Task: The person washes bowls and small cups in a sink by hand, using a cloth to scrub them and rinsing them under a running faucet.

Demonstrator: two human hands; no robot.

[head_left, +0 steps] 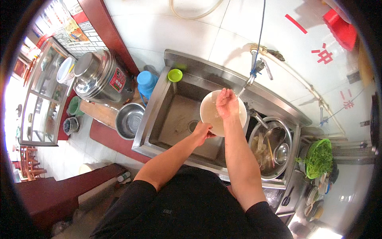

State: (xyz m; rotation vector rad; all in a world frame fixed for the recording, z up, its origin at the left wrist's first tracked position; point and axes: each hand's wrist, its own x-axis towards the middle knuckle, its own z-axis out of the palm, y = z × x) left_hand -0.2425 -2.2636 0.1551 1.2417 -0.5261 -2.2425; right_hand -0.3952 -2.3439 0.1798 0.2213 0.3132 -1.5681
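My left hand (203, 131) grips the near left rim of a large white bowl (208, 104), tilted over the right part of a stainless steel sink basin (176, 119). Cloudy liquid (216, 124) lies in the bowl. Above the bowl, my right hand (226, 103) is turned palm up with its fingers loosely curled, and I see nothing in it. Beside its fingers, water (240, 93) runs from a metal tap (252, 78) on the tiled wall. Part of the bowl is hidden behind my right hand and forearm.
Right of the basin, a big metal basin (291, 143) holds liquid, chopsticks and a ladle. A green basket of leafy greens (320, 159) stands farther right. A lime-green bowl (175, 75) sits on the sink's back left corner. Leftward are a blue jug (146, 83) and a steel bowl (129, 119).
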